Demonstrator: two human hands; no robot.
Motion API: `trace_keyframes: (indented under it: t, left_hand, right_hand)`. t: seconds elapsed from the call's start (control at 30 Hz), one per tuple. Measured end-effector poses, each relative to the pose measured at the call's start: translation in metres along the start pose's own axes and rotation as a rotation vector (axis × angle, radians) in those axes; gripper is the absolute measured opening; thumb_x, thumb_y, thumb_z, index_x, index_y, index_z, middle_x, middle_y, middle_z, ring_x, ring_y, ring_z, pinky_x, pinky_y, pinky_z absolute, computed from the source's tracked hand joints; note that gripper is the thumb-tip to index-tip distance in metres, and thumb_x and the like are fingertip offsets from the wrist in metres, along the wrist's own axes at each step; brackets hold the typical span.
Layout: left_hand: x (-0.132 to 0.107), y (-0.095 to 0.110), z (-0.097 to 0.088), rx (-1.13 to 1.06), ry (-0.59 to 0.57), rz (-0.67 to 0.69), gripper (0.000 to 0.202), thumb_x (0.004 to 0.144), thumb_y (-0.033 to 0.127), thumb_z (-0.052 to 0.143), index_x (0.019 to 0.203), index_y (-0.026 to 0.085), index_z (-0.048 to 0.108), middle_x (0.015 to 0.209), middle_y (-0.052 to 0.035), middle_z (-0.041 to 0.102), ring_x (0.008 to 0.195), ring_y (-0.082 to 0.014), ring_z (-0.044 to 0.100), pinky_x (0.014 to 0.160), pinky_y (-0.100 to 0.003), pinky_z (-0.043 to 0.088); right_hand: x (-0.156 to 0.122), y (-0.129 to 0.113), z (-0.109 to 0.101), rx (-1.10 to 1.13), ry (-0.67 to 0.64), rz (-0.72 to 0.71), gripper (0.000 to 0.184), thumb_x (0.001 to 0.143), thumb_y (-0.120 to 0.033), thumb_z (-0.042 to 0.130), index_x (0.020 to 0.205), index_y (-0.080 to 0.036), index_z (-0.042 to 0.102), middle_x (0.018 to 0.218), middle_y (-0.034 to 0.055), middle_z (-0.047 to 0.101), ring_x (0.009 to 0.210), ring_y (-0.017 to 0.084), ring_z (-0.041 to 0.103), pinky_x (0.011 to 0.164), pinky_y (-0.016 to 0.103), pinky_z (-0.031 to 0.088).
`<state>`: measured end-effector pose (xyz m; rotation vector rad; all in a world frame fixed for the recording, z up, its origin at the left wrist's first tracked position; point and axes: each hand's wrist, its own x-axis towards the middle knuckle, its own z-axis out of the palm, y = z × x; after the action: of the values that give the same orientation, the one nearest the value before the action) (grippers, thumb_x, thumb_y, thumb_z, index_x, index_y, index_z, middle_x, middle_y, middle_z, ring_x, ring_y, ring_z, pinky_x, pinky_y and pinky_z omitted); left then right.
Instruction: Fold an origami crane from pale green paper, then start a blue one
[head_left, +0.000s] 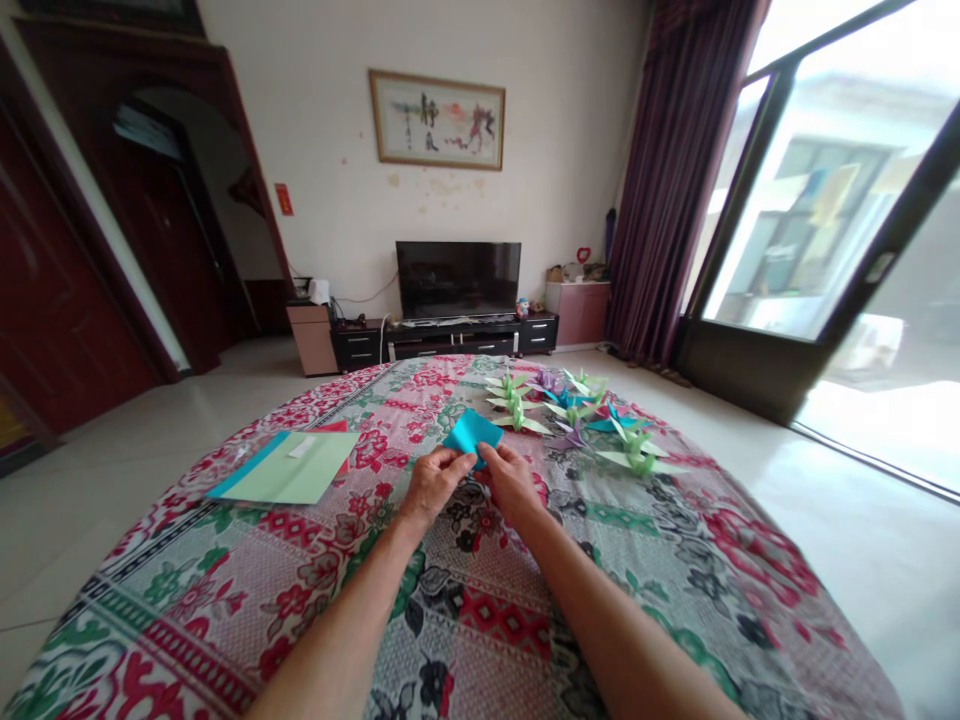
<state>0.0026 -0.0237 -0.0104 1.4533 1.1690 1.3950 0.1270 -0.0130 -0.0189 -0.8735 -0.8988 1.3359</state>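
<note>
A small folded square of blue origami paper (472, 432) is held between my two hands above the patterned tablecloth. My left hand (435, 482) pinches its near left edge, thumb on top. On the near right edge, my right hand (512, 478) grips it the same way, the two thumbs almost meeting at the lower corner. Fingers beneath the paper are mostly hidden. Just beyond and to the right stand several folded paper cranes in green, blue and purple, among them a light green crane (639, 450) and a purple crane (571, 434).
A stack of coloured paper sheets (289, 475), pale green on top with blue and red edges showing, lies on the left of the round table. The flowered tablecloth (480, 610) covers the table. Beyond it are a television (459, 280) on a low cabinet and a glass door (787, 210).
</note>
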Motion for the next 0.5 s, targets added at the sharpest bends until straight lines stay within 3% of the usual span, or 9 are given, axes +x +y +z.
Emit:
trace_keyframes:
  t: [0.2, 0.37, 0.5]
  left_hand:
    - [0.001, 0.008, -0.002, -0.235, 0.075, -0.198, 0.032, 0.058, 0.045, 0.07, 0.065, 0.014, 0.065, 0.061, -0.0003, 0.062, 0.058, -0.0128, 0.055, 0.053, -0.023, 0.041]
    - [0.002, 0.011, -0.004, -0.295, 0.14, -0.232, 0.034, 0.055, 0.045, 0.072, 0.065, 0.013, 0.065, 0.062, -0.0018, 0.063, 0.061, -0.0127, 0.057, 0.052, -0.022, 0.043]
    - [0.003, 0.009, -0.004, -0.277, 0.147, -0.217, 0.036, 0.058, 0.047, 0.07, 0.067, 0.012, 0.066, 0.062, -0.0022, 0.063, 0.06, -0.0122, 0.057, 0.052, -0.021, 0.043]
  right_hand:
    - [-0.005, -0.006, 0.002, 0.137, -0.149, 0.02, 0.035, 0.071, -0.051, 0.06, 0.081, -0.018, 0.062, 0.081, 0.003, 0.064, 0.066, 0.014, 0.059, 0.063, 0.027, 0.048]
    - [-0.008, -0.009, 0.001, 0.146, -0.245, 0.036, 0.021, 0.066, -0.032, 0.066, 0.08, -0.017, 0.064, 0.081, 0.0033, 0.065, 0.072, 0.014, 0.06, 0.072, 0.028, 0.048]
    - [-0.01, -0.007, 0.0, -0.004, -0.248, -0.021, 0.026, 0.061, -0.026, 0.07, 0.085, -0.016, 0.064, 0.072, 0.0006, 0.065, 0.065, 0.012, 0.057, 0.069, 0.027, 0.045]
